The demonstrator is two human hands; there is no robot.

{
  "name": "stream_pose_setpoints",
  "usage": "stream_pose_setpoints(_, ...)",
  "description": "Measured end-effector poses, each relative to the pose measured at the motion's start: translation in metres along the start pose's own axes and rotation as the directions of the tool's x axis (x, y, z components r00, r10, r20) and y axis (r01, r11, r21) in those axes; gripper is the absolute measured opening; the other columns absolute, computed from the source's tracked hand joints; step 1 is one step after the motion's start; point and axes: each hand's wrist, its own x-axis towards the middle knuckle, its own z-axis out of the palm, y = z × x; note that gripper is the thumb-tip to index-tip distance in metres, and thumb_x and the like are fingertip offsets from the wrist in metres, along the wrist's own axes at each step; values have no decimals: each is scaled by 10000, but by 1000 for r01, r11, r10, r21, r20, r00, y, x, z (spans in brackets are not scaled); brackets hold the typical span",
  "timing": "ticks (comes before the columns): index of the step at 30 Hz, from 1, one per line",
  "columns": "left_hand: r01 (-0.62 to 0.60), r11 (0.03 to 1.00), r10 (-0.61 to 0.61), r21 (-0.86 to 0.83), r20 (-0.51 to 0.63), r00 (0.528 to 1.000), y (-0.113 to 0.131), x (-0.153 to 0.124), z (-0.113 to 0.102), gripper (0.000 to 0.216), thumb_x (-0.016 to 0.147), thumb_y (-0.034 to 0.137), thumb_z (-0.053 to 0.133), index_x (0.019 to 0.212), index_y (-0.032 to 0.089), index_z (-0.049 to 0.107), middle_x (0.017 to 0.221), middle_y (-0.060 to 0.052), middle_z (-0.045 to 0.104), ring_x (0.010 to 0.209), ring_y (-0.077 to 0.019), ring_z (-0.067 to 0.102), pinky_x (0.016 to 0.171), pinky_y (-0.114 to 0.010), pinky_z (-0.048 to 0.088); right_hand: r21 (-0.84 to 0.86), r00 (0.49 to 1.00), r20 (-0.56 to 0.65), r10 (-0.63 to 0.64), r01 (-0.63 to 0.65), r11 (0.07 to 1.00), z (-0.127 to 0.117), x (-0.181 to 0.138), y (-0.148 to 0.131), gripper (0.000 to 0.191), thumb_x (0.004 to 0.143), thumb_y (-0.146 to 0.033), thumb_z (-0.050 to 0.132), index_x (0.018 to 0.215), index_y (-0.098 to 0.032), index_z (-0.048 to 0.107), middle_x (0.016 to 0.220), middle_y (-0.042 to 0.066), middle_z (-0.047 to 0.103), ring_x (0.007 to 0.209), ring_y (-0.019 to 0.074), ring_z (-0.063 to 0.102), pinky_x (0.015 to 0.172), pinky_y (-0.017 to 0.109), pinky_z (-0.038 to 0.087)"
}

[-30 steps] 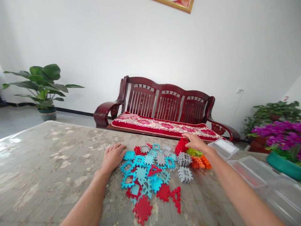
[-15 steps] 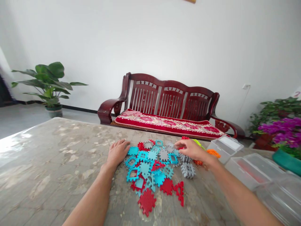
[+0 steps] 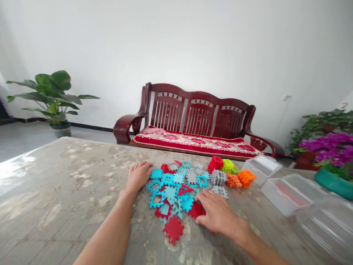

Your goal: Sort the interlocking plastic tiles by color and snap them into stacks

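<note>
Now our right hand [image 3: 216,210] has moved from the grey tile stack [image 3: 218,177] to a red jigsaw-edged tile [image 3: 195,210] at the near-right edge of the loose tile pile [image 3: 170,193], shifting our work there; we cannot tell if it grips. Our left hand [image 3: 139,175] rests slack beside the pile.

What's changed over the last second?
The right hand left the red tile stack and came back toward the wearer, to a red jigsaw-edged tile at the near right of the tile pile; can't tell whether it grips it. The left hand stayed by the pile's left edge; the far grey tile stack hasn't visibly moved.
</note>
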Motion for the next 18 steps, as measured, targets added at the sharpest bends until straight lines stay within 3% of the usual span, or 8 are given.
stream_pose_setpoints(5,0,1000,0,6,5,1000,1,-1,-1,396,922,371,399,1215,306,657,1414,-44,576,1307,-240,503,1124,-440,310,13,998,-46,-33,34,999,9,2,-1,376,802,-249,574,1177,-226,591,1187,92,638,1143,277,543,951,380,388)
stream_pose_setpoints(10,-5,1000,5,7,2,1000,1,-1,-2,397,922,369,400,1214,299,660,1412,-49,578,1316,-248,499,1126,-447,315,-23,999,-19,-30,29,999,5,1,-5,490,730,-186,539,1220,-196,562,1211,129,626,1165,300,530,972,403,386)
stream_pose_setpoints(15,-5,1000,5,-3,-4,1000,-1,1,1,399,926,382,393,1213,312,661,1413,-41,578,1326,-243,490,1134,-447,304,-52,999,3,-37,37,998,-15,-6,1,479,687,-203,564,1165,-199,582,1164,131,645,1121,310,557,945,401,401)
stream_pose_setpoints(18,-5,1000,5,1,-9,1000,-3,2,3,398,923,386,396,1210,315,663,1411,-38,580,1327,-250,489,1131,-450,307,-38,996,-42,-84,82,996,-36,-5,18,524,666,-224,606,1190,-222,579,1113,98,665,1062,286,587,910,375,418)
